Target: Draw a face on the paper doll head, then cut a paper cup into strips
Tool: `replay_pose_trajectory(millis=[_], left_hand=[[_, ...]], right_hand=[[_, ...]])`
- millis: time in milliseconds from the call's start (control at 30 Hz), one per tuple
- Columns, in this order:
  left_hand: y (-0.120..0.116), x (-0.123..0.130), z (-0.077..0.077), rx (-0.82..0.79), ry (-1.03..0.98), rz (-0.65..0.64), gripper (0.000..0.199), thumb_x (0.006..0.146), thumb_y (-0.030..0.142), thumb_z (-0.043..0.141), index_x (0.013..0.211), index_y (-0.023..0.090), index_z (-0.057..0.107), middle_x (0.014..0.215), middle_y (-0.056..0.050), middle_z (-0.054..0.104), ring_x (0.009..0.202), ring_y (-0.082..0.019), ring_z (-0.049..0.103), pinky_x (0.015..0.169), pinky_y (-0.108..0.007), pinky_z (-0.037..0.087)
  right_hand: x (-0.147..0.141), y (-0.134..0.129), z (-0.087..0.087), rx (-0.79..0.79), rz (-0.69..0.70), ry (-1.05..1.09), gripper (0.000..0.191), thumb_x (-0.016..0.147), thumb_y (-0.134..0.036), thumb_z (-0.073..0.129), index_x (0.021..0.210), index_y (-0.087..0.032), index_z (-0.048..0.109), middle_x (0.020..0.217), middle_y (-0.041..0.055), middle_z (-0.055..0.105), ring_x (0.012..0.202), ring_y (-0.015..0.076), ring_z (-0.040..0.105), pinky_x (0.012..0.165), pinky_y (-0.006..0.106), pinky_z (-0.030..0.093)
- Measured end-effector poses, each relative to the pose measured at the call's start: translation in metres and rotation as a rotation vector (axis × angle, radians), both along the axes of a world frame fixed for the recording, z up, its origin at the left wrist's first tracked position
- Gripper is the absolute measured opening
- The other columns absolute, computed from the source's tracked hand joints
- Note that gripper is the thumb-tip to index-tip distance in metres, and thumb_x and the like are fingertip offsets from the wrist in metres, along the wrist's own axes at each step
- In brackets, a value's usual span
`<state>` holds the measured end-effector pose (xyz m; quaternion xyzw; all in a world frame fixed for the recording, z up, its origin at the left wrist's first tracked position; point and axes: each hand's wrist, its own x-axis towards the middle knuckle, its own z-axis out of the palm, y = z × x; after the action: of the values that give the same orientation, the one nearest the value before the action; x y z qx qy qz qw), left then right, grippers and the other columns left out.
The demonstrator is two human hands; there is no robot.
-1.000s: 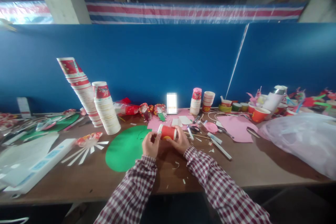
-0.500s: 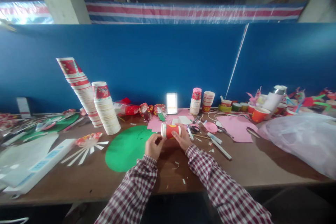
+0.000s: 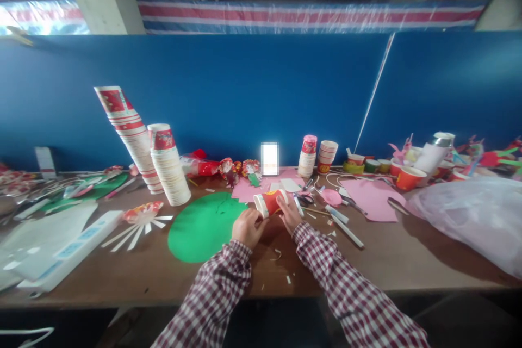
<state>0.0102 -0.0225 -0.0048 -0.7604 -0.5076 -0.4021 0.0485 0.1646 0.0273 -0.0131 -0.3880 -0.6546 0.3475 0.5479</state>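
A red paper cup [image 3: 271, 204] with a yellow emblem lies tilted on its side between my hands, above the brown table. My left hand [image 3: 247, 227] has its fingers pinched at the cup's white end on the left. From the right, my right hand [image 3: 290, 213] grips the cup's body near its other end. Left of my hands lies a big green paper circle [image 3: 199, 228]. Just behind the cup are pink paper sheets [image 3: 240, 191] and a pair of dark-handled scissors [image 3: 305, 199].
Two tall stacks of paper cups [image 3: 168, 168] lean at the left, beside a cut cup with splayed strips [image 3: 142, 215]. Shorter cup stacks [image 3: 307, 160] stand at the back. A white plastic bag [image 3: 473, 217] bulges at right. A blue partition [image 3: 228, 87] borders the table.
The cup has turned from nearly level to slanted, its left end lower and its right end raised. Both hands still hold it. The whole view has shifted slightly.
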Motion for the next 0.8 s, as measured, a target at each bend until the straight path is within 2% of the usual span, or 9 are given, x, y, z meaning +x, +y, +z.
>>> replay_pose_trajectory(millis=[133,267,400,533,800], left_hand=[[-0.002,0.004,0.001,-0.020,0.091,0.008,0.028,0.084,0.038,0.046,0.064,0.020,0.053,0.065,-0.004,0.056,0.064,-0.016,0.050,0.057,-0.026,0.034],[-0.003,0.011,0.002,-0.087,0.148,0.019,0.036,0.088,0.039,0.038,0.062,0.019,0.056,0.064,-0.004,0.058,0.062,-0.015,0.051,0.055,-0.025,0.032],[-0.005,0.025,0.007,-0.152,0.175,0.022,0.037,0.089,0.038,0.036,0.068,0.019,0.061,0.071,-0.005,0.062,0.067,-0.015,0.055,0.057,-0.025,0.034],[-0.003,0.035,0.012,-0.179,0.200,0.023,0.038,0.089,0.040,0.034,0.078,0.020,0.064,0.079,-0.006,0.066,0.071,-0.016,0.058,0.058,-0.025,0.036],[0.007,0.031,0.010,-0.205,0.201,0.066,0.042,0.090,0.038,0.030,0.071,0.018,0.061,0.074,-0.007,0.065,0.069,-0.016,0.058,0.058,-0.026,0.037]], right_hand=[[-0.004,-0.001,0.006,-0.146,0.079,0.218,0.037,0.087,-0.047,0.041,0.115,-0.025,0.047,0.095,0.0093,0.065,0.074,0.0212,0.064,0.060,0.036,0.052],[-0.008,-0.005,0.015,-0.223,0.122,0.390,0.039,0.081,-0.050,0.050,0.111,-0.025,0.050,0.093,0.0071,0.065,0.074,0.0204,0.064,0.062,0.034,0.052],[-0.012,-0.009,0.023,-0.280,0.136,0.504,0.037,0.075,-0.052,0.056,0.099,-0.023,0.056,0.082,0.0039,0.066,0.070,0.0191,0.063,0.059,0.030,0.052],[-0.013,-0.014,0.030,-0.320,0.112,0.564,0.034,0.070,-0.049,0.063,0.090,-0.022,0.058,0.077,0.0033,0.067,0.071,0.0206,0.064,0.059,0.031,0.053],[-0.029,-0.009,0.035,-0.365,-0.005,0.654,0.043,0.073,-0.054,0.057,0.099,-0.020,0.058,0.080,0.0041,0.069,0.079,0.0228,0.065,0.063,0.033,0.055]])
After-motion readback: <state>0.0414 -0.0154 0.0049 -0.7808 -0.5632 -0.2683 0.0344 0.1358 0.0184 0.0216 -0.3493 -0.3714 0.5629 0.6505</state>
